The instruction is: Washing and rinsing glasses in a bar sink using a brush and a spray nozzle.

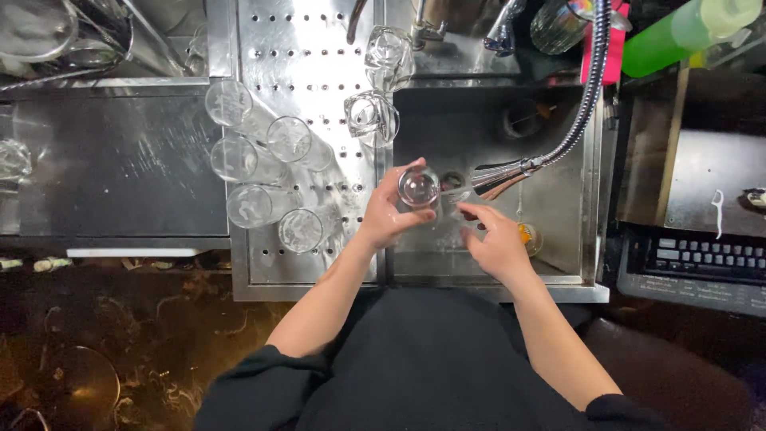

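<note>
My left hand (388,209) is wrapped around a small clear glass (419,188), holding it over the left edge of the steel sink (566,239). My right hand (496,238) hovers just to the right of the glass with fingers spread, holding nothing. The nozzle of a flexible spray hose (499,174) points at a second glass (453,183) right beside the held one. Both hands are above the sink basin.
Several upturned clear glasses (267,172) lie on the perforated steel drainboard (303,56) to the left. Two glass mugs (373,116) stand near the tap. A green bottle (686,28) sits top right, a keyboard (702,259) at right. An orange piece (525,234) lies in the sink.
</note>
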